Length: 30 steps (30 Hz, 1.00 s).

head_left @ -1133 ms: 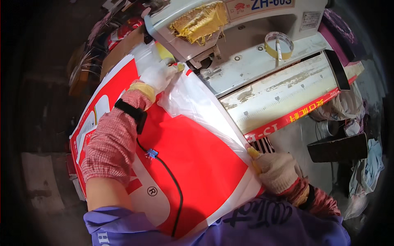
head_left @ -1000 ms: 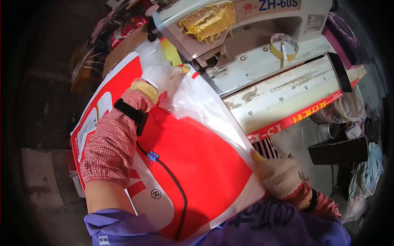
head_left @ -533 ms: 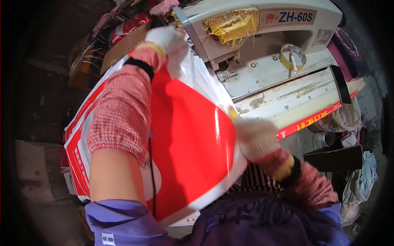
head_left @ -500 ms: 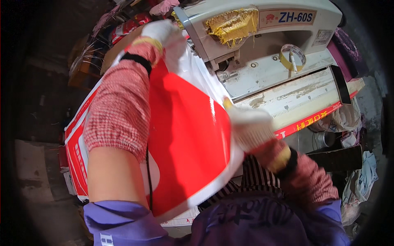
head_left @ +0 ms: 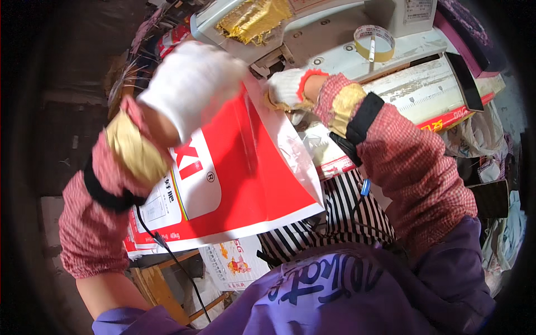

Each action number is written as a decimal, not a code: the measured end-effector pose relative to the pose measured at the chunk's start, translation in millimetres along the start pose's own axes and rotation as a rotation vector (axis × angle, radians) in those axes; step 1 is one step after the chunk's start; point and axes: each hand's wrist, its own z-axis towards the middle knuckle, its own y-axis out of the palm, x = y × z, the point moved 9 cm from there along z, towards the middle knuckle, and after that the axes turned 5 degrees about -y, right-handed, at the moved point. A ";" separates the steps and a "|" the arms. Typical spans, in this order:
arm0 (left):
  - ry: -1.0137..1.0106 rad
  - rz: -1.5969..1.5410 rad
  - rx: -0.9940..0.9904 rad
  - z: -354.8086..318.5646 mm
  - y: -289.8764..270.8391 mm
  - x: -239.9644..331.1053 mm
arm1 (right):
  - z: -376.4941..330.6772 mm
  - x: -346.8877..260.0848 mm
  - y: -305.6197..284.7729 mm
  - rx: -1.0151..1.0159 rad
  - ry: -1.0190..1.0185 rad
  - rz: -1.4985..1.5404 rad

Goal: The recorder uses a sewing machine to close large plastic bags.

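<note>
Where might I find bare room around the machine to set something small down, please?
The pale machine bed between the tape roll and the right hand shows a bare patch; so does the scuffed white panel between the right sleeve and the black end strip, possibly sloped. It is crowded further left, with the left hand and red printed bag.

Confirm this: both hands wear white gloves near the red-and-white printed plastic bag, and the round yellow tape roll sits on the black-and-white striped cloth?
No: the head view shows the round yellow tape roll on the pale grey machine, not the black-and-white striped cloth. The rest holds: the left hand and right hand wear white gloves near the plastic bag.
</note>
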 end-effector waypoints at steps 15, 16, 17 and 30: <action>0.321 -0.447 -1.163 -60.0 38.6 127.7 | 10.3 30.1 24.0 0.025 0.139 -0.023; 0.298 -0.448 -1.173 -65.6 40.8 122.7 | 7.9 24.2 20.9 0.017 0.253 0.157; 0.274 -0.419 -1.277 -79.3 46.2 116.3 | 6.1 18.3 20.2 0.003 0.366 0.337; -0.373 -0.329 -1.160 -135.0 7.9 143.9 | -34.8 -53.0 -6.2 0.183 0.388 -0.460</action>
